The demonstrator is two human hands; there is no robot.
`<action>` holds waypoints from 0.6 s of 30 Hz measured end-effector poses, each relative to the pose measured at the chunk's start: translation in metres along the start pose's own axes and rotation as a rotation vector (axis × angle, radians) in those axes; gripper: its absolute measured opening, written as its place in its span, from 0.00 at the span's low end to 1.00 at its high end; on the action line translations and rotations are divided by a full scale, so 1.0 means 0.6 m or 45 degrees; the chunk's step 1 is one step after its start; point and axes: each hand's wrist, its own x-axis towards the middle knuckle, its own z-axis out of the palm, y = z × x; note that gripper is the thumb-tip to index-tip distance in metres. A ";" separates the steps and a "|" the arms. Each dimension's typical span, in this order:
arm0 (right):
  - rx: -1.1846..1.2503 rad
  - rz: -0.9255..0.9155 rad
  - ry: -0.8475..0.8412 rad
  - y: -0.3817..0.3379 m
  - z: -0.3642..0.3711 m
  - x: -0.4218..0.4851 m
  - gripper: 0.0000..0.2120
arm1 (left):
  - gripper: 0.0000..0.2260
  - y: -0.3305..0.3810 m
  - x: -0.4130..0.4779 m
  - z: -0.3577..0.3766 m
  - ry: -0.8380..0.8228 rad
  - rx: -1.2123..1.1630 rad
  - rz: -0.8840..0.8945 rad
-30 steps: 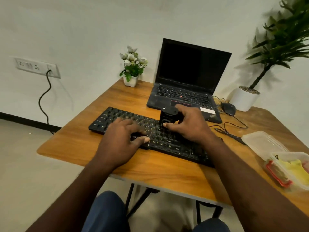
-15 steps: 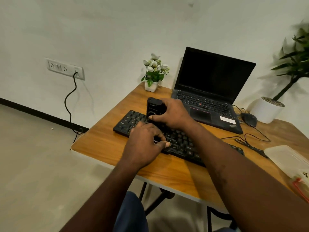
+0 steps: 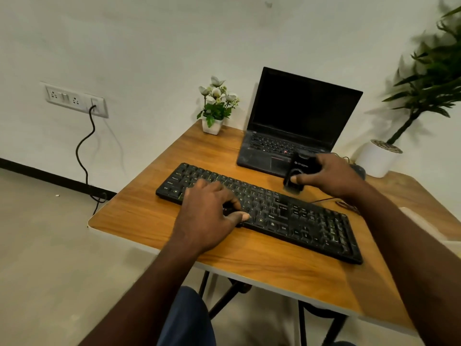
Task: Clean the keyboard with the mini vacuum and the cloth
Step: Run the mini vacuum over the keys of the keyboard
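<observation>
A black keyboard (image 3: 287, 213) lies slantwise on the wooden table (image 3: 154, 221). My left hand (image 3: 209, 216) rests on its left half, fingers spread over the keys and thumb at the front edge. My right hand (image 3: 331, 176) grips the small black mini vacuum (image 3: 298, 173), held tilted above the table just behind the keyboard's right half, in front of the laptop. No cloth shows in this view.
An open black laptop (image 3: 296, 126) stands behind the keyboard. A small white flower pot (image 3: 212, 126) sits at the back left, a large potted plant (image 3: 379, 158) at the back right. A thin cable (image 3: 324, 199) runs behind the keyboard. A wall socket (image 3: 74, 98) with cord is at left.
My right hand has carried the mini vacuum from the keyboard's left end to the right and lifted it off, behind the right half. The left hand stays on the keys.
</observation>
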 end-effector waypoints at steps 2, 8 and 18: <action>0.170 0.042 -0.013 -0.012 0.037 0.045 0.20 | 0.20 0.005 -0.003 0.000 -0.089 0.080 0.100; 0.316 0.012 -0.195 -0.083 0.148 0.133 0.16 | 0.22 0.003 -0.003 0.003 -0.129 0.158 0.187; 0.164 -0.039 -0.383 -0.070 0.109 0.124 0.12 | 0.20 0.003 0.001 0.006 -0.144 0.179 0.160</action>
